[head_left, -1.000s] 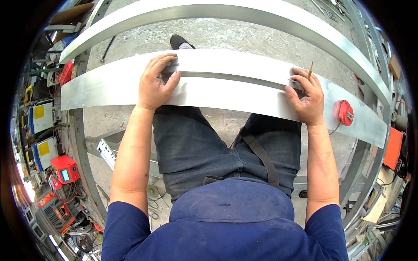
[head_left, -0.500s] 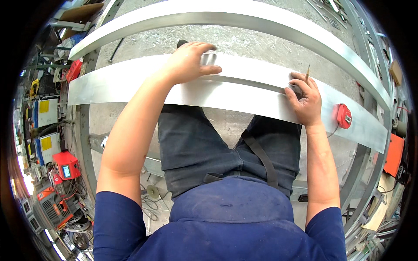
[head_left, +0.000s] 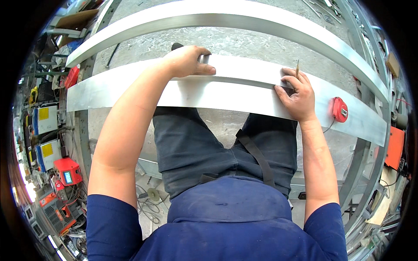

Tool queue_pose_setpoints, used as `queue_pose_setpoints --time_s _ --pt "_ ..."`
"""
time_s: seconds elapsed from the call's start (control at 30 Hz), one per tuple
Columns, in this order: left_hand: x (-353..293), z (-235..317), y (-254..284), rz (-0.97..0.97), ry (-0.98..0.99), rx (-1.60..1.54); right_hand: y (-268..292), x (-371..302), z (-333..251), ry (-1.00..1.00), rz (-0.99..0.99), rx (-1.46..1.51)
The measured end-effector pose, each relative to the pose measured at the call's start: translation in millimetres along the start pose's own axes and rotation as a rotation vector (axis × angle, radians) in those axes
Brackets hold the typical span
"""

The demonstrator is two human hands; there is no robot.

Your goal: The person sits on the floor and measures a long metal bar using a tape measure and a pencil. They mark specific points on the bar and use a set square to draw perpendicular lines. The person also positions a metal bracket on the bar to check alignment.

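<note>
A wide, silvery flat metal bar (head_left: 244,98) lies crosswise in front of me, above my thighs. My left hand (head_left: 188,61) is on its far part, thumb and fingers curled around a shiny metal tool, mostly hidden by the hand. A dark rounded end (head_left: 176,46) pokes out beyond the knuckles. From near this hand a thin straight strip (head_left: 246,81) runs along the bar toward my right hand (head_left: 300,95). That hand rests on the bar at the strip's right end, fingers bent, with a pencil (head_left: 298,68) held between them, pointing up and away.
A red tape measure (head_left: 339,109) sits on the bar, right of my right hand. Beyond runs a second metal bar (head_left: 217,19), parallel to the first. Grey frame rails (head_left: 363,161) stand at the sides. Red machines (head_left: 67,171) and cables crowd the left; an orange panel (head_left: 394,148) is at right.
Both hands have shifted slightly left along the bar, and the pencil has moved with my right hand. The whole view has also shifted a little.
</note>
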State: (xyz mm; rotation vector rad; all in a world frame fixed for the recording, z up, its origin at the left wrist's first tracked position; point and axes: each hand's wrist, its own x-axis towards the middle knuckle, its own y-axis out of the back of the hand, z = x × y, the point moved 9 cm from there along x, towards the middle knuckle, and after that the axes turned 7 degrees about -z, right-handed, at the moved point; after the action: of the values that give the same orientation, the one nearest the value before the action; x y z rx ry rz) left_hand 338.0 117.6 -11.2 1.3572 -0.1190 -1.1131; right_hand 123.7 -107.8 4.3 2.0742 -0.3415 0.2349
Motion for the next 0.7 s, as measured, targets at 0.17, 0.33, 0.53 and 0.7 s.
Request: queue_pose_setpoints --time_s 0.17,0.33,0.53,0.7 --pt "1.8 2.8 1.5 -0.027 -0.007 -0.003 1.1 -0.3 0.6 -0.010 -0.001 -0.004" --pt "2.5 2.0 1.0 -0.061 -0.002 -0.007 1.4 -0.1 -0.5 -0.002 0.002 -0.020" --pt "1.2 2.9 -0.4 -0.052 0.036 -0.008 1.1 -0.3 -0.4 -0.005 -0.001 -0.033" --pt "1.6 1.8 -0.3 -0.035 0.021 -0.009 2.0 -0.2 -1.8 -0.003 0.008 -0.029"
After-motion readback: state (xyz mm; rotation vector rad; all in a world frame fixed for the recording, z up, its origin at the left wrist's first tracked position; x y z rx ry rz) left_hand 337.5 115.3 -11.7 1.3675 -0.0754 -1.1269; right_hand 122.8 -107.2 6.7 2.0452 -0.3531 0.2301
